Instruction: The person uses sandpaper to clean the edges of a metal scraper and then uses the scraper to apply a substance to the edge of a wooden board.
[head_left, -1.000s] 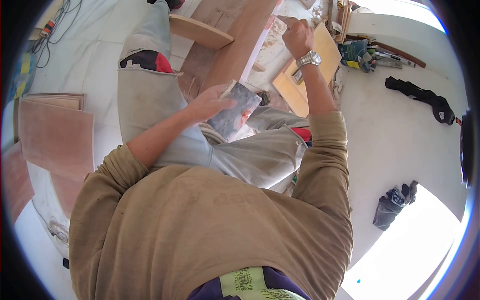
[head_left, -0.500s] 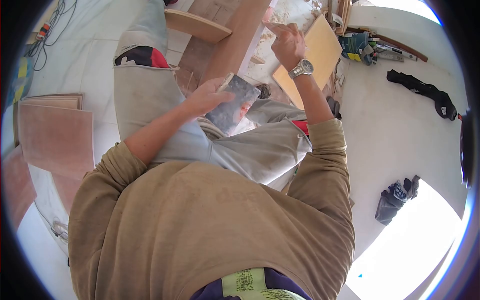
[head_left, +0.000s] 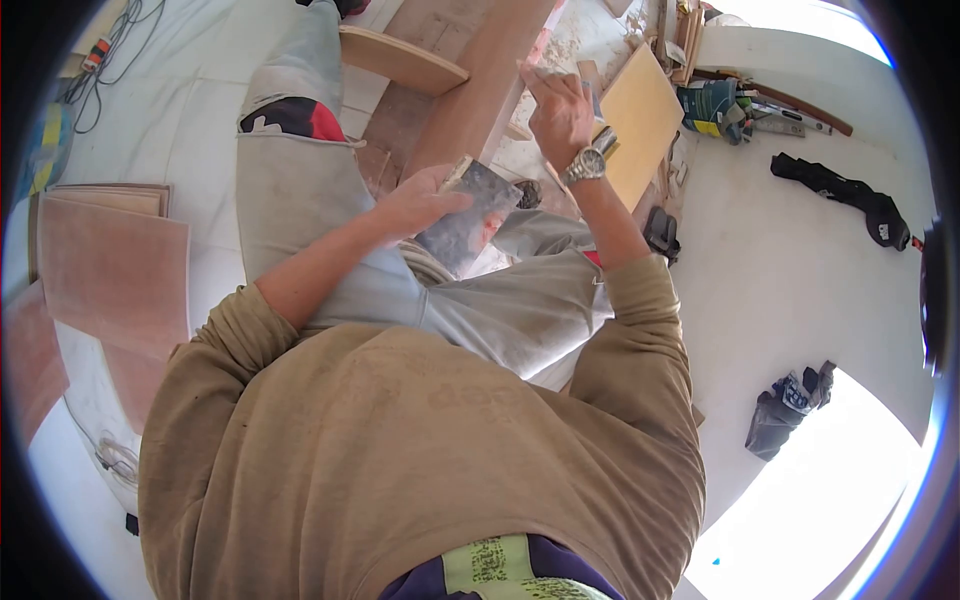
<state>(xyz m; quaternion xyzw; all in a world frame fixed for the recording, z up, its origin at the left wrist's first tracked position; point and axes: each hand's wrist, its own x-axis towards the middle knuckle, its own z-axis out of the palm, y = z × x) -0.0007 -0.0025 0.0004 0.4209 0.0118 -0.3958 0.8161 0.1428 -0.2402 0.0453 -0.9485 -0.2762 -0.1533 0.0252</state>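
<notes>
My left hand (head_left: 425,203) grips a dark grey flat plate (head_left: 470,215) by its upper left corner, above my lap. A pinkish-red smear of paste lies on the plate's right side. My right hand (head_left: 562,120), with a watch on the wrist, is at the edge of a long reddish-brown wooden plank (head_left: 465,115). Its index finger reaches toward that edge and the other fingers are curled; what they hold, if anything, is hidden. Pink paste shows along the plank's edge near the fingertips. A narrower wooden board (head_left: 405,60) joins the plank's left side.
A light plywood panel (head_left: 645,130) lies beyond my right hand. Farther right are a green bucket (head_left: 712,108) with tools and dark clothing (head_left: 850,190). Reddish sheets (head_left: 115,265) lie at the left, below a coiled cable (head_left: 88,90). Wood scraps and dust litter the far floor.
My right hand has moved slightly left and toward me along the plank's edge, uncovering objects beside the panel. The left hand still holds the plate in nearly the same position.
</notes>
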